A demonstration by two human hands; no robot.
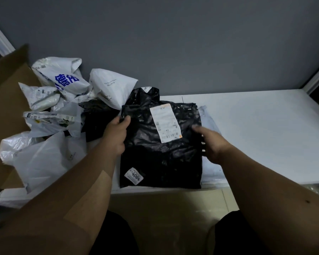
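Flat on the tabletop [265, 135] near its front edge, black parcel [160, 153], white label [165, 123] up. Gripped at left edge by left hand [116, 137], thumb on top; at right edge by right hand [213, 145], fingers [203, 143] curled round it. Heaped toward left edge, white bags [59, 100].

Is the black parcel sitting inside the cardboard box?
No, the black parcel lies out on the white table, to the right of the cardboard box.

A plain room used for handling parcels. Labelled courier bags [63, 100] heap left of the left hand [116, 137], by a cardboard box [6, 107]. A white table [265, 135] runs right of the right hand [213, 142].
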